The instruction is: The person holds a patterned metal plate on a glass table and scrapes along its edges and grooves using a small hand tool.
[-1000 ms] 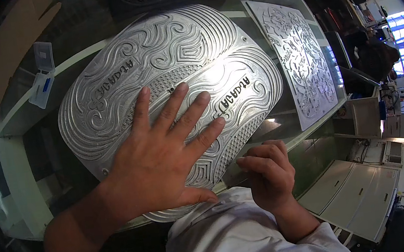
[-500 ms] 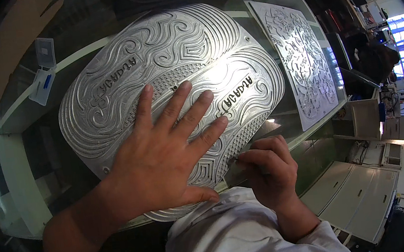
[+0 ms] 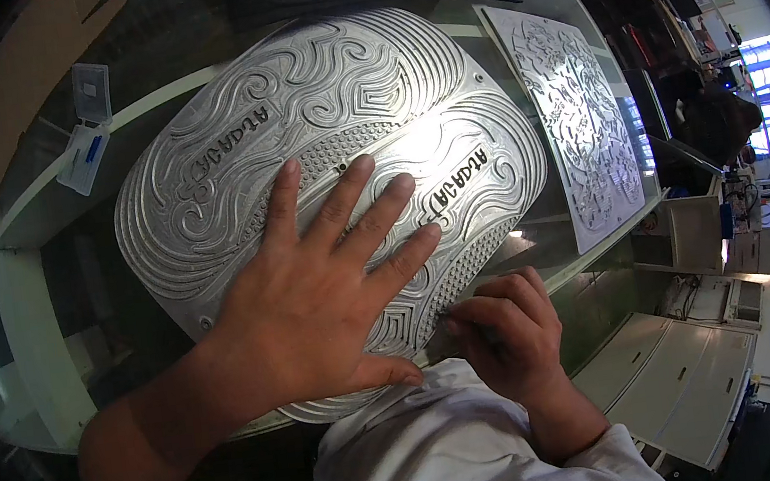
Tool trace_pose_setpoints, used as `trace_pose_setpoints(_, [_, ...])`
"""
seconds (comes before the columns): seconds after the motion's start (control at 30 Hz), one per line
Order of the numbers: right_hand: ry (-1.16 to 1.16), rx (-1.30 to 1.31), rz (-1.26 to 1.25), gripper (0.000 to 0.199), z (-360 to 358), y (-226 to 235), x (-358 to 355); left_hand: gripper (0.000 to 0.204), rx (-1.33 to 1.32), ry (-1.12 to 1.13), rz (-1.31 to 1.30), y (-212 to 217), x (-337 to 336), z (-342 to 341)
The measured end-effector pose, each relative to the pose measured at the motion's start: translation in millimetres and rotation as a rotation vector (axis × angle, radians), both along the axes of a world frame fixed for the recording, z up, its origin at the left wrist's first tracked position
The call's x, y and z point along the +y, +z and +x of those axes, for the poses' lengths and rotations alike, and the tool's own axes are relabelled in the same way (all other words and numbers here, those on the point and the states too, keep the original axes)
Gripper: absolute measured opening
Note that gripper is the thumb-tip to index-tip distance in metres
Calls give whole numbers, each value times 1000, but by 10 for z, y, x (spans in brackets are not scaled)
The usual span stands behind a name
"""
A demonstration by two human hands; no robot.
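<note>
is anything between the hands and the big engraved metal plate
Nothing visible. The left hand lies flat, fingers spread, directly on the engraved metal plate. The right hand, curled, touches its near edge.

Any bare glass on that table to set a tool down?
Bare glass table left of the oval metal plate, below the small plastic packet. Narrow strip between it and the rectangular engraved plate. Crowded at the near edge: left hand, right hand.

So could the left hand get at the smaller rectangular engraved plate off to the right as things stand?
Probably not easily: the left hand lies flat on the oval metal plate, the right hand sits between, and the rectangular plate lies at the far right.
</note>
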State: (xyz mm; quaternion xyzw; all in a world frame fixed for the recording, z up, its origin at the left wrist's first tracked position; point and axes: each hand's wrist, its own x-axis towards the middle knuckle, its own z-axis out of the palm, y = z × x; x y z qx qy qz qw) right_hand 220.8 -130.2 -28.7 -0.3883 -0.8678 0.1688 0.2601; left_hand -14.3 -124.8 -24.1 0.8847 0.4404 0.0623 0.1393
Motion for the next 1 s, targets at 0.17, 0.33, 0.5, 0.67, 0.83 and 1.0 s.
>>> trace_pose_setpoints(0.17, [0,-24,1,31,-1,-1,-6,104,2,-2,-4,0,3,4])
trace_pose_setpoints(0.33, [-4,-18,8,30,-7,-10,6,104,5,-2,-4,-4,2,3])
trace_pose_setpoints(0.5, [2,-15,17,29,-10,-5,13,103,4,-3,-5,2,2,0])
trace_pose_setpoints(0.67, [15,-19,24,28,0,-9,32,104,-8,5,-22,11,4,4])
trace_pose_setpoints(0.83, [5,-29,51,27,-3,-34,27,104,-20,1,-32,7,9,1])
trace_pose_setpoints(1.0, [-4,-28,96,27,2,-96,9,104,-17,-3,-20,3,7,2])
